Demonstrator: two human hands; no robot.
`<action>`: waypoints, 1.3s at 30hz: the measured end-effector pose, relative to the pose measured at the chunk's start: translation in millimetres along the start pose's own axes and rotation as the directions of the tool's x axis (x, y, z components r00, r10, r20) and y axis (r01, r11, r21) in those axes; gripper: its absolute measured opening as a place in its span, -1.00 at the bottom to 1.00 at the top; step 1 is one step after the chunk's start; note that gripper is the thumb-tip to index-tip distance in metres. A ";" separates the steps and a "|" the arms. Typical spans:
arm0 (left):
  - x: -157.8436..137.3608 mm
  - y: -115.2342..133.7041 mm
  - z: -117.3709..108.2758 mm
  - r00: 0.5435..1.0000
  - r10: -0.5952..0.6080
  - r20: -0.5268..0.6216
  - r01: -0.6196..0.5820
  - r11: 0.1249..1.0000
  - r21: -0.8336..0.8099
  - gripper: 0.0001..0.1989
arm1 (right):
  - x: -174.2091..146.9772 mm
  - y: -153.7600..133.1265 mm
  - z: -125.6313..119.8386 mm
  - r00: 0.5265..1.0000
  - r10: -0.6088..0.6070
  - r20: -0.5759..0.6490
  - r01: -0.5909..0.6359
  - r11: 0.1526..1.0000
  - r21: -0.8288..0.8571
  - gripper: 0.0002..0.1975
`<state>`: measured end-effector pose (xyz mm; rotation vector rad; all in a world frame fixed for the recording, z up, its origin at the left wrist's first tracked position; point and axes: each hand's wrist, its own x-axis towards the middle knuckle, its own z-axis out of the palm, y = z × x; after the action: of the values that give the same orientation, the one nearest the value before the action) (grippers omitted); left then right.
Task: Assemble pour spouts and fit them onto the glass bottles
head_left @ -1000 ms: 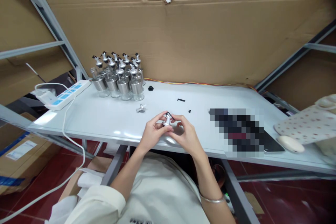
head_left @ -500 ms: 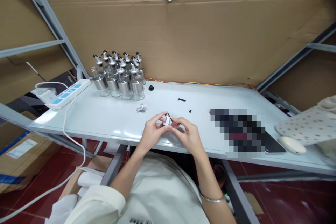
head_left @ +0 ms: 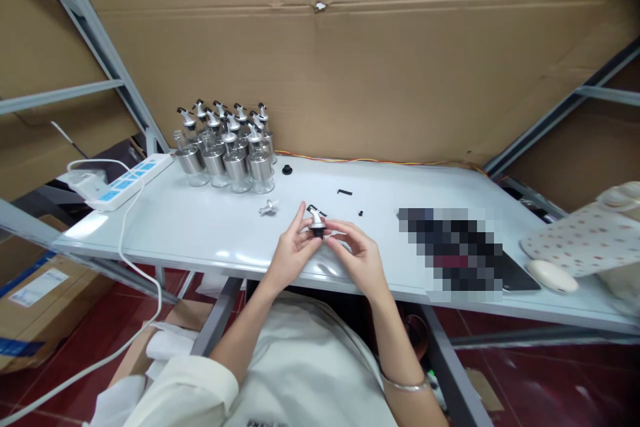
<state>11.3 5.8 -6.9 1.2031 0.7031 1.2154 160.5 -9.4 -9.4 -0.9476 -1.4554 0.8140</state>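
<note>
A silver bottle pourer (head_left: 317, 221) with a black flip lid and a black stopper base is held upright just above the table's front. My left hand (head_left: 291, 252) is closed round its left side, thumb low by the black base and index finger raised. From the right, the fingers of my right hand (head_left: 359, 255) pinch near the pourer's rim and base. Beyond my left hand lies a loose silver spout piece (head_left: 269, 208). A black stopper (head_left: 287, 169), a thin black lid strip (head_left: 345, 192) and a tiny black part (head_left: 361, 213) rest farther back.
Several glass-and-steel bottles (head_left: 235, 163) stand in a group at the back left, most topped with pourers. A white power strip (head_left: 131, 181) lies at the left edge. To the right are a blurred dark item (head_left: 453, 250), a white oval object (head_left: 553, 276) and a spotted pouch (head_left: 585, 237).
The pourer now stands more upright between my hands, its black base showing and its lid tilted up over the spout. My left index finger has lifted, and my right fingers have shifted slightly.
</note>
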 end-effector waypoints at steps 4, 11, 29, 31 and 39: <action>1.0 -1.6 -0.3 0.995 0.045 -0.085 -0.045 0.999 0.008 -0.34 | 0.2 0.3 0.3 0.999 0.039 -0.019 -0.040 0.999 -0.033 -0.75; 0.3 2.0 -1.9 0.998 0.048 -0.036 -0.043 0.992 0.116 -0.58 | 0.3 -0.6 0.0 1.000 -0.002 -0.013 0.001 0.997 -0.083 -0.72; -1.5 0.0 -5.3 0.996 0.082 -0.033 -0.067 0.946 0.316 -0.74 | -1.5 -4.0 1.5 1.000 -0.008 -0.024 0.004 0.986 -0.167 -0.78; -1.9 0.6 -5.7 0.995 0.092 -0.032 -0.075 0.932 0.353 -0.76 | -2.4 -3.2 0.9 1.000 0.013 -0.021 -0.016 0.985 -0.171 -0.81; -0.5 3.3 -4.3 0.988 0.143 -0.052 -0.121 0.946 0.300 -0.75 | -2.5 -5.5 -0.4 0.999 0.049 0.016 -0.046 0.987 -0.153 -0.79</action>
<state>6.2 6.4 -5.1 1.4787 0.8943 1.3020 160.4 -14.0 -5.5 -1.0963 -1.5344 0.7564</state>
